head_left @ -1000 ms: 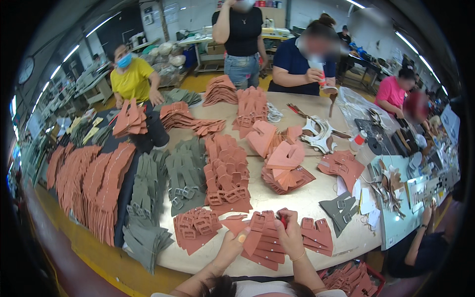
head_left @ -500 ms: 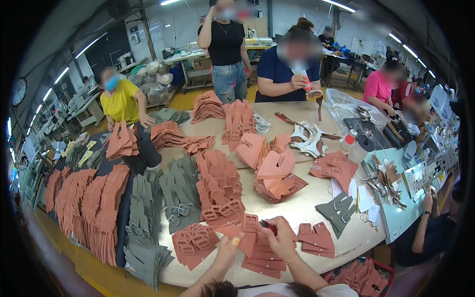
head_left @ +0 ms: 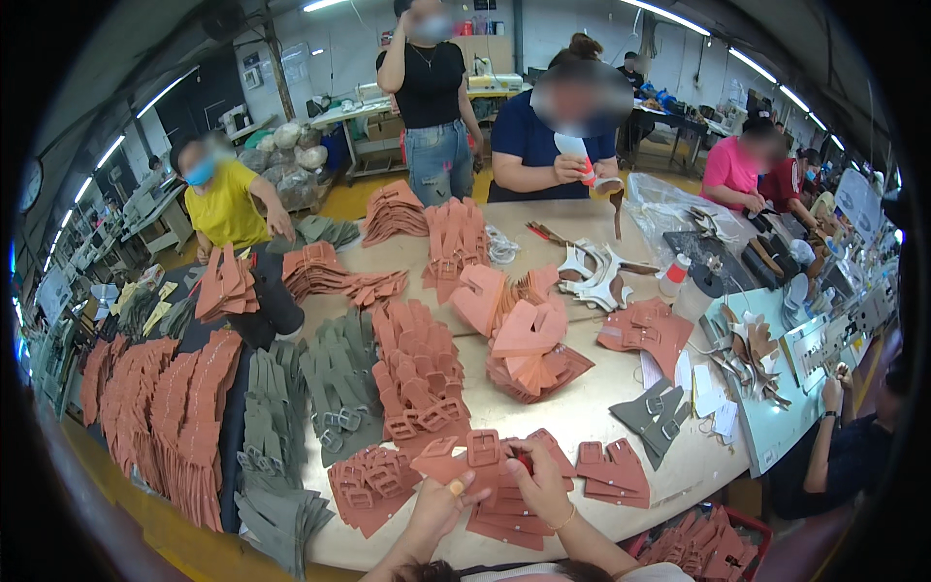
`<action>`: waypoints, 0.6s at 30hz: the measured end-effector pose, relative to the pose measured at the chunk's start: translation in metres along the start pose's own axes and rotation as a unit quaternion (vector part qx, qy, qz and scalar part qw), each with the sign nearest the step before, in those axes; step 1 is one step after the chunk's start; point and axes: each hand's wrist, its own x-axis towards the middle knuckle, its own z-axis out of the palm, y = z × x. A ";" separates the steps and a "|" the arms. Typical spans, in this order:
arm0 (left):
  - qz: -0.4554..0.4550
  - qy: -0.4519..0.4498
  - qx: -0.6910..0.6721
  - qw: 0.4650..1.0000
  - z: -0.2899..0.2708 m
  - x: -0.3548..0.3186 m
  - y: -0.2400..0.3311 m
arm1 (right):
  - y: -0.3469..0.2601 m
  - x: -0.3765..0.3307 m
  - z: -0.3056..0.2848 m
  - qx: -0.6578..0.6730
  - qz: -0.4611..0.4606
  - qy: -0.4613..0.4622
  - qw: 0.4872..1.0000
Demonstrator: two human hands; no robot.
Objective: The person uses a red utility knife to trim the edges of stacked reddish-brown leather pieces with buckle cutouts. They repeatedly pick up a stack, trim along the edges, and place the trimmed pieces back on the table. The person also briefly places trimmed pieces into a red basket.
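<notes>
Terracotta pieces, many with straps and square buckles, covered much of a pale table (head_left: 572, 412). At its near edge, a person's two bare hands worked close together. The left hand (head_left: 441, 502) grasped one terracotta piece (head_left: 448, 468), thumb and fingers pinching its lower edge. This piece was raised above the table, between the hands, its buckle (head_left: 483, 448) upright near the right hand (head_left: 543, 490). The right hand's fingers were clenched around a red tool (head_left: 524, 460), mostly hidden; whether they also touched the piece could not be made out.

Below the right hand lay a fanned pile (head_left: 504, 529) of similar pieces. Just left of the hands sat a buckled stack (head_left: 364, 495); just right, a terracotta pair (head_left: 616, 475), with a green pair (head_left: 653, 419) farther off.

Beyond the hands, a bundle (head_left: 529, 335) of notched, paler pieces stood near the table's middle, with a long row (head_left: 417, 364) of terracotta straps to its left, then green straps (head_left: 335, 373). White straps (head_left: 609, 288) and a bottle (head_left: 673, 276) lay and stood behind to the right.

Across the table were a person in yellow (head_left: 228, 206), a standing person in black (head_left: 430, 87), and a person in navy (head_left: 543, 160).
</notes>
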 end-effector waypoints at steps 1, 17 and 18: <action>0.002 -0.008 -0.013 1.000 0.001 -0.002 0.001 | 0.000 0.001 0.000 0.004 0.007 0.002 1.000; 0.077 0.011 0.036 0.996 0.007 0.000 0.018 | -0.021 0.011 0.003 -0.045 -0.037 -0.021 0.998; 0.097 0.009 0.037 0.995 0.008 -0.001 0.018 | -0.021 0.011 0.002 -0.051 -0.037 -0.009 0.998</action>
